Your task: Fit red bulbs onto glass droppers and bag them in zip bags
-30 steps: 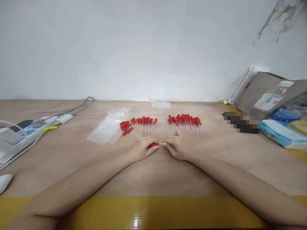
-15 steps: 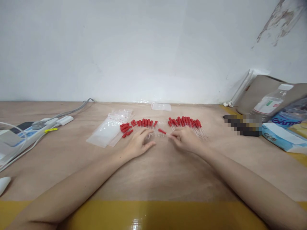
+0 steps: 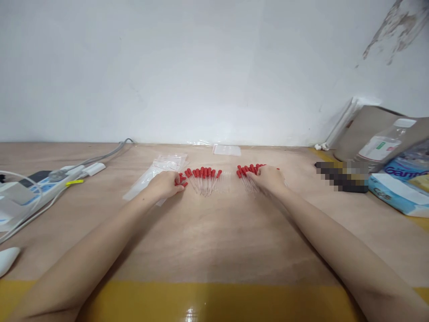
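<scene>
Head view: your left hand [image 3: 166, 185] curls over loose red bulbs [image 3: 182, 180] left of centre, your right hand [image 3: 270, 179] blankets the dropper pile [image 3: 247, 172] right of centre, grips hidden; a careless sweep could scatter them across the counter [image 3: 214, 232].

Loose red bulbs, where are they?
Head view, left of centre: the loose red bulbs lie at the fingertips of the left hand, between the clear bags and the left dropper row.

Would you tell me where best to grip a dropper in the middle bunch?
Probably by the red bulb, pinched from above: in the middle bunch the bulbs lie spread apart at the far end, while thin clear tubes crowd together.
</scene>
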